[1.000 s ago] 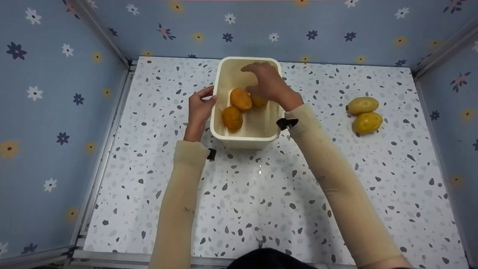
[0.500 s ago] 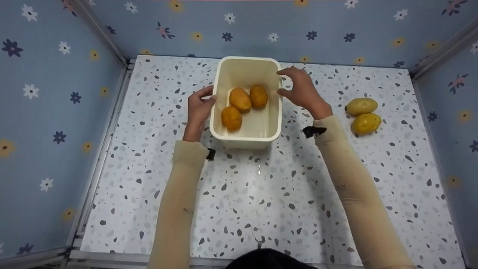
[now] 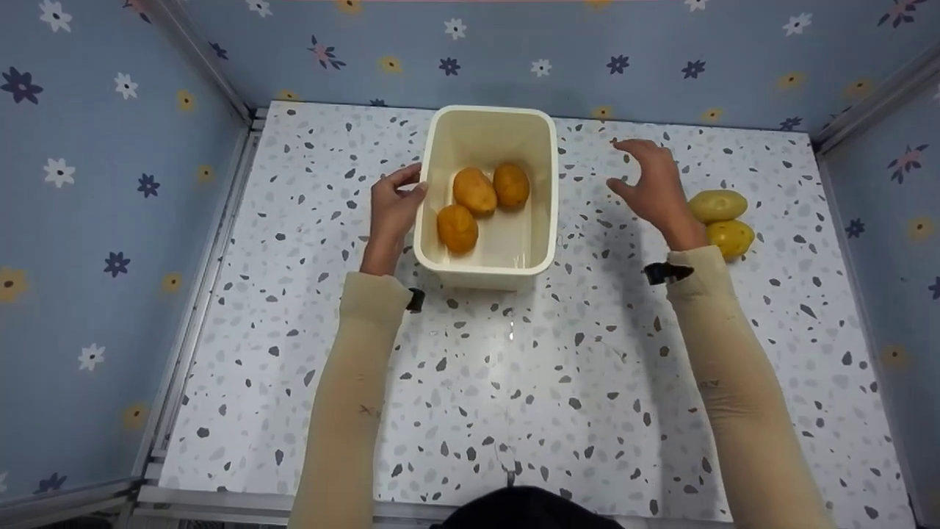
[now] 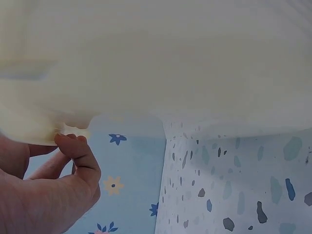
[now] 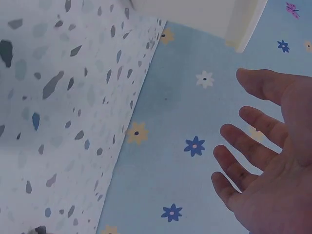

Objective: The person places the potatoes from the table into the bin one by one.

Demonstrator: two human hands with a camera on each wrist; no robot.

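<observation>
My left hand (image 3: 394, 213) holds the left rim of a cream plastic bin (image 3: 486, 273); in the left wrist view the thumb and fingers (image 4: 80, 151) pinch its edge. Inside the bin lie three oval, yellow-orange fruits that look like mangoes: one to the left (image 3: 457, 229), one in the middle (image 3: 474, 191) and one to the right (image 3: 511, 185). To the right of the bin, my right hand (image 3: 656, 187) hovers with spread, slightly bent fingers and nothing in them. Beyond its wrist lie a greenish-yellow fruit (image 3: 720, 206) and a yellow fruit (image 3: 734, 239), the latter partly hidden by the forearm.
The white speckled tabletop (image 3: 470, 411) carries the bin near its far edge. Blue flowered panels (image 3: 499, 44) stand at the back and on both sides, with metal rails (image 3: 198, 323) along the left edge.
My right hand has come up out of the bin, passed over its right rim and moved right toward the two fruits. The left hand has stayed at the rim.
</observation>
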